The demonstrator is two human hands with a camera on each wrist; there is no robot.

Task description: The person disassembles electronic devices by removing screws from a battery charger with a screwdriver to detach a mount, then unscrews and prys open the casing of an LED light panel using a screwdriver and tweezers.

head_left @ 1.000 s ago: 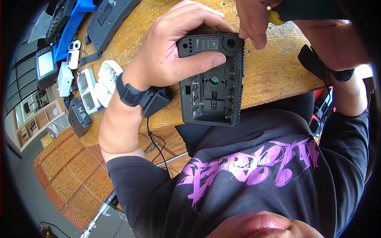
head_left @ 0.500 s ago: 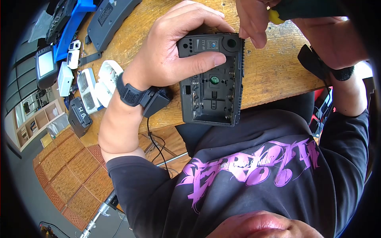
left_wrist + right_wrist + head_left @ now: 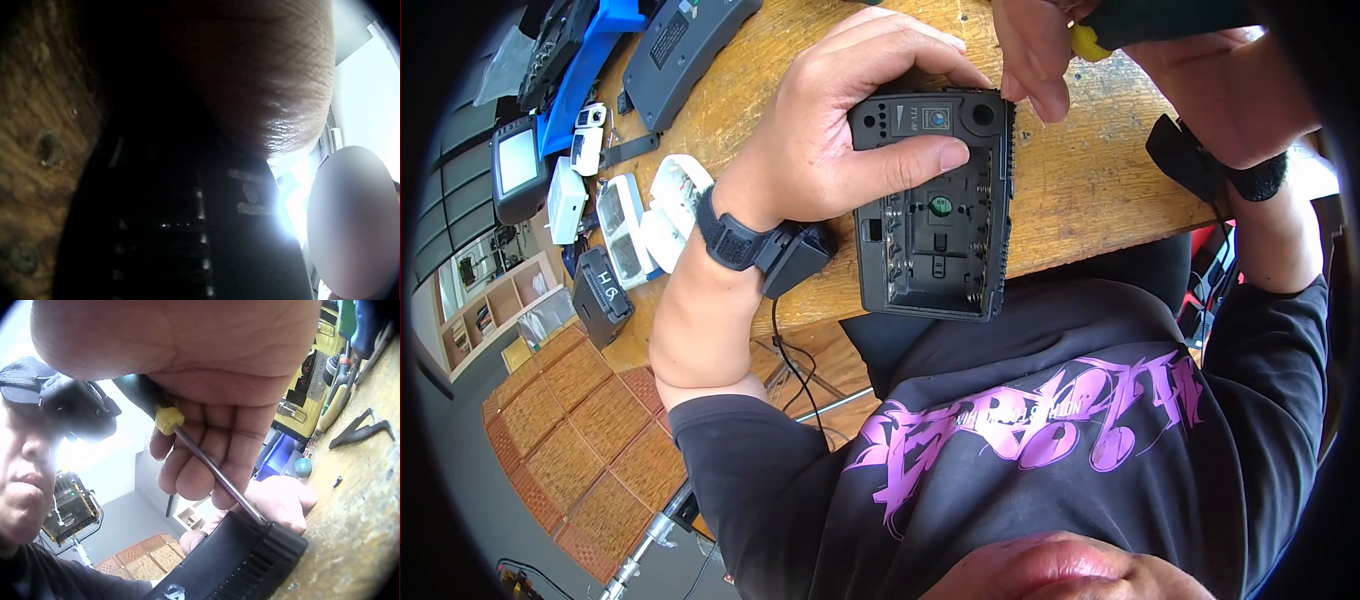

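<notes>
In the head view my left hand (image 3: 810, 140) grips the top of a black device (image 3: 935, 275), thumb across its face and fingers over the far edge. Its uncovered battery compartment, with metal spring contacts, faces up. My right hand (image 3: 1210, 95) holds a screwdriver (image 3: 1170, 22) with a dark handle and a yellow collar. In the right wrist view the screwdriver's metal shaft (image 3: 219, 472) slants down to the device's end, its tip right at the edge. The left fingers (image 3: 278, 500) show behind that end. The left wrist view is mostly dark, with the device's ribbed side.
A small screw (image 3: 338, 481) and a black angled piece (image 3: 362, 430) lie on the wooden table (image 3: 350, 519) beyond the device. To the left are an open white case (image 3: 675, 205), a grey panel (image 3: 685, 60) and a small screen (image 3: 517, 165). A yellow case (image 3: 300, 403) stands behind.
My right hand and the screwdriver handle have turned slightly, shifting a little left in the head view. The left hand keeps its grip on the device; the whole head view has shifted marginally.
</notes>
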